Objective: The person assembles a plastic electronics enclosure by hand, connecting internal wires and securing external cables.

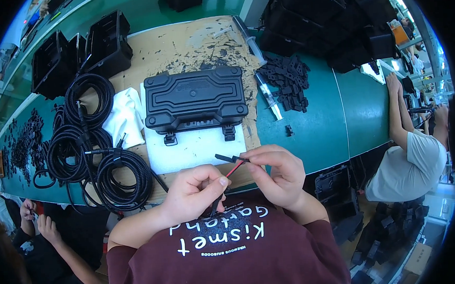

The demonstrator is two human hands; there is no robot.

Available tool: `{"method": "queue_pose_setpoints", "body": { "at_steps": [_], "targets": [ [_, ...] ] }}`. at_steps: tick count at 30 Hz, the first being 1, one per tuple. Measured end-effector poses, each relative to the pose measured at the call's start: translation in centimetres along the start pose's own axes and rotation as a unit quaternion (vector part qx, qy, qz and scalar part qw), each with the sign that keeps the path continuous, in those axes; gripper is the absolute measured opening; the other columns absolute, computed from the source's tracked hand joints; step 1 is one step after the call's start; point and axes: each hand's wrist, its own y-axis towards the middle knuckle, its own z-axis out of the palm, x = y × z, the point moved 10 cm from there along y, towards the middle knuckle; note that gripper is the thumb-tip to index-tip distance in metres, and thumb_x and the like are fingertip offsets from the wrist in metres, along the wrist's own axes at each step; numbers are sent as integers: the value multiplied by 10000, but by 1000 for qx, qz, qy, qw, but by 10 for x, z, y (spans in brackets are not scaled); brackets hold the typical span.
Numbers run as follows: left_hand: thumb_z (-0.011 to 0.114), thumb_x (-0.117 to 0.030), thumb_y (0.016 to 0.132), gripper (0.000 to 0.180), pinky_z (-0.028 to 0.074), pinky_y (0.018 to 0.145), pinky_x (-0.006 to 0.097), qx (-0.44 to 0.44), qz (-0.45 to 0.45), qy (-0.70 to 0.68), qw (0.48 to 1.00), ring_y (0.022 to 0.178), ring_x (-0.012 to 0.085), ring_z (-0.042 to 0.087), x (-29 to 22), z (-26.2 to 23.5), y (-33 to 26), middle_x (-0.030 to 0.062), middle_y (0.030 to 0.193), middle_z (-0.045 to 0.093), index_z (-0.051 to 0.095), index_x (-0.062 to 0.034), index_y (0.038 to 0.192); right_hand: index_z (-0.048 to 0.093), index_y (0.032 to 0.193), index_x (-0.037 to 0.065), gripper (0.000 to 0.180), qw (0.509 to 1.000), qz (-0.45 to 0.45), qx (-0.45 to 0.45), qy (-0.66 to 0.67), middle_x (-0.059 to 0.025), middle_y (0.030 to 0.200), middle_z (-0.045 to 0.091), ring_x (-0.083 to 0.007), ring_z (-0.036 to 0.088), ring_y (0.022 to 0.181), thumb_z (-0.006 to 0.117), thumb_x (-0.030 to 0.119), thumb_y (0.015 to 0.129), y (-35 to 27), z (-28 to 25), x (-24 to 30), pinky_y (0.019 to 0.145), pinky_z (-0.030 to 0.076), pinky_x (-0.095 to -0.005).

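Observation:
My left hand [195, 194] is closed on a black cable, and a thin red wire [233, 169] comes out between its thumb and forefinger. The fingertips of my right hand [280, 174] pinch the wire's far end. A short flat black strip [223, 157] sticks out to the left from that pinch; how it joins the wire is too small to tell. Just beyond my hands lies a white foam sheet [187, 153]. On it rests a black hard plastic case [194, 95], lid down, its two latches [229, 133] hanging toward me.
Coiled black corrugated hoses [124, 181] and a white plastic bag [124, 119] lie left of the case. Open black cases [108, 43] stand behind them. To the right are a syringe [270, 96], a pile of black parts [287, 79] and stacked cases [303, 19]. Co-workers sit on both sides.

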Motion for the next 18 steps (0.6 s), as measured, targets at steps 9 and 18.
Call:
{"method": "queue_pose_setpoints", "body": {
  "at_steps": [9,18],
  "targets": [
    [520,-142,977,154,461,543,181,11,7,-33,999,626,82,631,2,0,-1,33,768,609,568,0,944,593,927,-14,215,997,-51,-7,-62,-194,936,675,-254,682,826,654,-114,747,3,2,8,702,539,-297],
    [518,-106,972,136,506,594,224,29,59,-26,997,643,116,637,-4,2,-3,65,785,618,563,22,974,619,931,3,252,989,-87,-24,-116,-148,905,684,-262,678,749,703,-81,709,3,0,11,634,538,-317]
  ]
}}
